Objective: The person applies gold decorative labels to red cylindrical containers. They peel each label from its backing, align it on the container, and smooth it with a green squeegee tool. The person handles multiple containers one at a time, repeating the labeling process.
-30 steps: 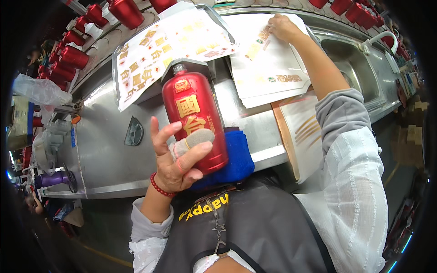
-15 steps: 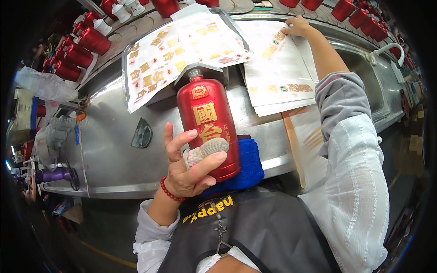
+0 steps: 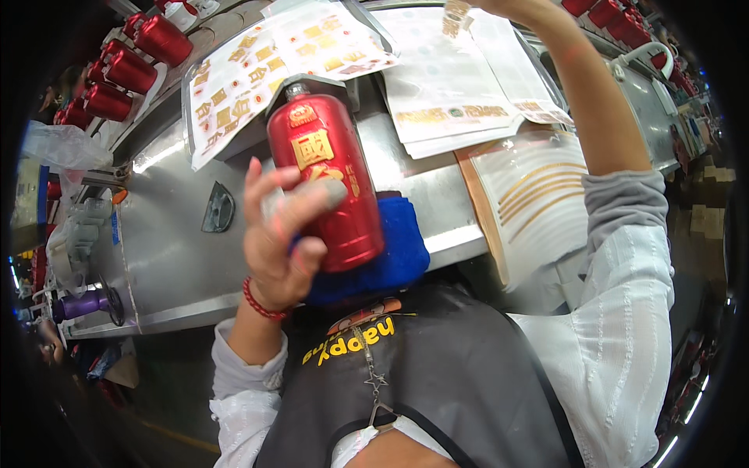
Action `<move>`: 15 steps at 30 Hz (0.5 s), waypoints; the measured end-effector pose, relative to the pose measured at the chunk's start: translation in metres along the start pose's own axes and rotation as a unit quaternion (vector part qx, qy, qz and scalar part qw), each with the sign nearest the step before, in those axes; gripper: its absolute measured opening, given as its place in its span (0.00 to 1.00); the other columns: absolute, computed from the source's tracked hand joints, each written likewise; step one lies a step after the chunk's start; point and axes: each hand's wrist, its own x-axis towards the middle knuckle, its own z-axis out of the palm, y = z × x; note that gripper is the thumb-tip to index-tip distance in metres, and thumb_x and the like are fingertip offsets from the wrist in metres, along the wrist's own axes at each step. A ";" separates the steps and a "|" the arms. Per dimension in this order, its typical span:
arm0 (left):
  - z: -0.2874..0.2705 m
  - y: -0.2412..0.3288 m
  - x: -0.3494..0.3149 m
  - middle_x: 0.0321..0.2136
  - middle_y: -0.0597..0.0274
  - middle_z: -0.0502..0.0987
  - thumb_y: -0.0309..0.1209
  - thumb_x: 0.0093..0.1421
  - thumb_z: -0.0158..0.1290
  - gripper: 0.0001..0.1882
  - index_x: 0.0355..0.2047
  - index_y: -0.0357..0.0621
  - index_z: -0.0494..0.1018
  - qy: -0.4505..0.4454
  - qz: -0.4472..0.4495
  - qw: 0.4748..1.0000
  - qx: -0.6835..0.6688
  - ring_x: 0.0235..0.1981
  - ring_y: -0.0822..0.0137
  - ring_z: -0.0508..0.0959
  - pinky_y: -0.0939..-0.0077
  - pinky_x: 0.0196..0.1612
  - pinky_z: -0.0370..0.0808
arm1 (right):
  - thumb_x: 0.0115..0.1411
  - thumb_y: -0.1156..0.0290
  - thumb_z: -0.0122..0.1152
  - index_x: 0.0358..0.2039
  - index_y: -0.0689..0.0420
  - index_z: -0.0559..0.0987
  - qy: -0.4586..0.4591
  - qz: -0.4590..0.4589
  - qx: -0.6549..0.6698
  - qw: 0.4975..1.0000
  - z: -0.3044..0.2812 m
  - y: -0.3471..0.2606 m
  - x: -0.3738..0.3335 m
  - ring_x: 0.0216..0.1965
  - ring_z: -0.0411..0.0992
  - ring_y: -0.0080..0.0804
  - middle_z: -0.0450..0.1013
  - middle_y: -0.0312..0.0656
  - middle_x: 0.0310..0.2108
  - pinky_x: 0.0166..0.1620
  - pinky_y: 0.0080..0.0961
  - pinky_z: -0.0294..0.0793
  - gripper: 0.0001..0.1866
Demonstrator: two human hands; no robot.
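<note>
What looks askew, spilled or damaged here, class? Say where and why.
The white sheets right of the red bottle look askew: their edges fan out instead of lining up. No spill or damage stands out.

On the left half of the counter (image 3: 164,253), passage is left around 1 dark scraper (image 3: 219,208). The front edge's middle is blocked by the left hand (image 3: 281,246), red bottle (image 3: 353,222) and blue cloth (image 3: 405,234); the back edge, by printed sheets (image 3: 441,82).

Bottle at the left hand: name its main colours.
The bottle is red with gold markings, shown in head view.
</note>
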 end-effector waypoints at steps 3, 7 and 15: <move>0.010 0.005 0.047 0.55 0.51 0.74 0.31 0.65 0.55 0.26 0.61 0.36 0.67 0.106 -0.125 0.947 -0.274 0.55 0.55 0.74 0.59 0.65 0.64 | 0.63 0.68 0.65 0.31 0.62 0.81 -0.011 -0.024 0.087 0.996 -0.089 -0.098 -0.040 0.46 0.72 0.41 0.74 0.46 0.37 0.51 0.35 0.71 0.10; 0.001 0.021 0.136 0.46 0.58 0.79 0.29 0.65 0.56 0.19 0.55 0.35 0.72 0.055 -0.096 0.970 -0.215 0.46 0.67 0.79 0.71 0.53 0.75 | 0.64 0.65 0.66 0.32 0.62 0.82 -0.026 -0.109 0.238 0.965 -0.151 -0.175 -0.071 0.39 0.72 0.32 0.74 0.42 0.32 0.44 0.31 0.71 0.12; -0.071 0.027 0.064 0.27 0.72 0.73 0.36 0.68 0.56 0.12 0.35 0.39 0.74 -0.229 -0.203 0.868 -0.390 0.26 0.83 0.67 0.86 0.28 0.64 | 0.64 0.67 0.65 0.34 0.61 0.78 0.055 -0.111 0.404 0.906 -0.092 -0.190 -0.135 0.46 0.72 0.28 0.74 0.44 0.47 0.50 0.26 0.71 0.09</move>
